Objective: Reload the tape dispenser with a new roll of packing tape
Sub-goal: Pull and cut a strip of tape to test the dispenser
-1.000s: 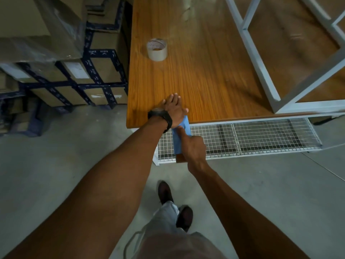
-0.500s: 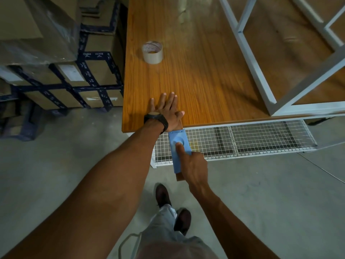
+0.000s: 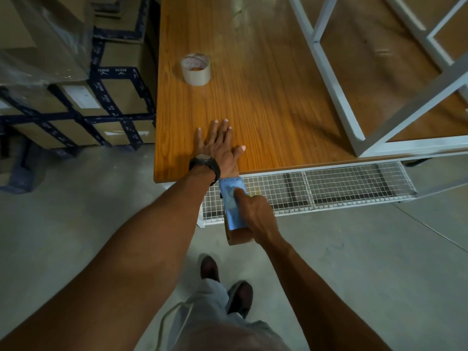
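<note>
Ten items, largest first.

Wooden table: work surface. Cardboard boxes: stacked left of it, banded in dark tape. White metal frame: stands on the table's right part. Wire-mesh shelf: under the near edge.

Left hand: flat on the table by that edge, fingers straight and spread, holding nothing, probably bracing.

Right hand: wrapped round the blue tape dispenser, forefinger laid along its top, likely steadying it. The dispenser is held before the shelf, below table level.

Brown roll: seated at the dispenser's near end.

Pale tape roll: on the table, well apart from both hands; new or spent, cannot tell.

Wristwatch: left wrist.
</note>
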Tool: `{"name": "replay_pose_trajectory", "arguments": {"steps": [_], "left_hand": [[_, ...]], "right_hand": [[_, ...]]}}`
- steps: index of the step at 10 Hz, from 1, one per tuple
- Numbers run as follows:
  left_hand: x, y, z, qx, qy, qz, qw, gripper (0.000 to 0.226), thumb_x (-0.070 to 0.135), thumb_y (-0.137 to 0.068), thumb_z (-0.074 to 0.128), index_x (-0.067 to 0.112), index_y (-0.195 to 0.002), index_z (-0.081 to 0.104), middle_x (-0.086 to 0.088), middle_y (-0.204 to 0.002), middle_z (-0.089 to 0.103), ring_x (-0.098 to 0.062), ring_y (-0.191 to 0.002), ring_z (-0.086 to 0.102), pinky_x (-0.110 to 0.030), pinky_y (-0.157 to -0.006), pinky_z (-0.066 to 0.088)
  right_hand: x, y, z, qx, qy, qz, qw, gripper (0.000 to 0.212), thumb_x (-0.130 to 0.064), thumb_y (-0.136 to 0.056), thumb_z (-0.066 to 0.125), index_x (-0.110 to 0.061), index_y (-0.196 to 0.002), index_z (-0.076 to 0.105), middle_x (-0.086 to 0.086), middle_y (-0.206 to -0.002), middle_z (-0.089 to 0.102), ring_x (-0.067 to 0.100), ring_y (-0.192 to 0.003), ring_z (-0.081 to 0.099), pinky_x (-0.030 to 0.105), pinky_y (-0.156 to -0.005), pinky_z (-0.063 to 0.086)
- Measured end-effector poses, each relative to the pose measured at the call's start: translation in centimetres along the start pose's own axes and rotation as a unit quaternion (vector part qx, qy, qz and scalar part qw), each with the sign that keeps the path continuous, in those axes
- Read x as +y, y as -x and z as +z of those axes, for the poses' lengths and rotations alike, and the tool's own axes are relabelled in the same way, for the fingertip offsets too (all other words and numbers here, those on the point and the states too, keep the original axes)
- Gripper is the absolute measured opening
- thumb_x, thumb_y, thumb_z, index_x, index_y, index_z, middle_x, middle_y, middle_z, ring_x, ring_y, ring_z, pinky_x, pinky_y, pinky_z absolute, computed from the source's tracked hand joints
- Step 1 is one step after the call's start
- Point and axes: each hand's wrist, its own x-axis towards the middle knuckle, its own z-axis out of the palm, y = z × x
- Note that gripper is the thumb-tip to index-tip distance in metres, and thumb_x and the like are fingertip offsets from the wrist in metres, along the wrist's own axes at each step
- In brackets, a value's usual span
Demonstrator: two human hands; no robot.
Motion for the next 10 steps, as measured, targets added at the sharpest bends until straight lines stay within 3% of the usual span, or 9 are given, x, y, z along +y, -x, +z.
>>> {"name": "replay_pose_trajectory", "arguments": {"steps": [1,2,3,4,5,6,8,10], "left_hand": [[-0.3,0.0,0.0,0.019,0.010,0.004,1.000,0.075,0.063,-0.101,0.008,0.017,-0.161,0.000,-0.001,-0.170,-0.010,-0.024,-0.156,-0.010,-0.060,-0.122,-0.005],[-0.1,0.1,0.5,0.024,0.017,0.007,1.000,0.075,0.063,-0.101,0.009,0.018,-0.161,0.002,-0.002,-0.170,-0.008,-0.023,-0.156,-0.009,-0.061,-0.122,-0.004],[-0.6,-0.2,0.7,0.028,0.021,0.018,0.999,0.074,0.063,-0.101,0.009,0.020,-0.161,-0.001,-0.001,-0.170,-0.009,-0.024,-0.156,-0.010,-0.061,-0.122,-0.005],[-0.9,-0.3,0.6,0.030,0.017,0.032,0.999,0.075,0.063,-0.101,0.008,0.021,-0.161,-0.004,-0.001,-0.170,-0.010,-0.025,-0.156,-0.010,-0.062,-0.121,-0.005],[-0.9,-0.3,0.5,0.025,0.016,0.033,0.999,0.073,0.062,-0.101,0.008,0.022,-0.161,-0.006,0.001,-0.170,-0.012,-0.024,-0.156,-0.011,-0.062,-0.121,-0.005],[-0.9,-0.3,0.4,0.020,0.019,0.034,0.999,0.072,0.060,-0.102,0.007,0.022,-0.161,-0.009,0.003,-0.169,-0.013,-0.025,-0.155,-0.012,-0.062,-0.121,-0.005],[-0.6,0.0,0.3,0.016,0.025,0.031,0.999,0.070,0.059,-0.103,0.009,0.023,-0.160,-0.009,0.003,-0.169,-0.013,-0.025,-0.155,-0.012,-0.061,-0.122,-0.006],[-0.7,-0.2,0.7,0.023,0.028,0.025,0.999,0.070,0.060,-0.102,0.008,0.024,-0.160,-0.008,0.004,-0.169,-0.013,-0.025,-0.156,-0.011,-0.062,-0.121,-0.005]], "right_hand": [[-1.0,-0.3,-1.0,-0.028,0.037,-0.021,0.999,0.049,-0.052,-0.096,0.040,-0.009,-0.089,0.061,0.019,-0.093,0.062,0.033,-0.085,0.059,0.035,-0.074,0.044],[-1.3,0.3,-1.6,-0.030,0.076,-0.055,0.995,0.036,-0.035,-0.104,0.037,-0.004,-0.111,0.054,0.026,-0.111,0.064,0.042,-0.100,0.063,0.045,-0.085,0.053],[-2.3,0.7,-2.0,-0.047,0.113,-0.039,0.992,0.041,-0.041,-0.101,0.037,-0.012,-0.077,0.051,0.028,-0.111,0.065,0.045,-0.104,0.061,0.052,-0.091,0.051],[-2.7,0.8,-1.7,-0.056,0.139,-0.030,0.988,0.044,-0.041,-0.101,0.037,-0.009,-0.073,0.049,0.028,-0.114,0.065,0.044,-0.107,0.060,0.048,-0.091,0.050],[-2.3,0.6,-0.9,-0.037,0.141,-0.042,0.988,0.039,-0.031,-0.107,0.033,-0.001,-0.125,0.049,0.025,-0.118,0.064,0.039,-0.105,0.063,0.046,-0.088,0.052],[-2.5,0.1,-0.9,-0.028,0.077,-0.002,0.997,0.039,-0.024,-0.108,0.031,0.002,-0.135,0.040,0.025,-0.123,0.061,0.039,-0.110,0.062,0.046,-0.091,0.052],[-3.7,-0.3,-1.1,-0.040,0.174,-0.029,0.984,0.038,-0.023,-0.108,0.030,0.003,-0.134,0.041,0.024,-0.130,0.058,0.037,-0.118,0.059,0.042,-0.096,0.049],[-5.3,-1.0,-1.7,-0.108,0.215,0.058,0.969,0.045,-0.030,-0.106,0.036,0.003,-0.133,0.051,0.023,-0.133,0.057,0.038,-0.123,0.053,0.045,-0.104,0.044]]}}
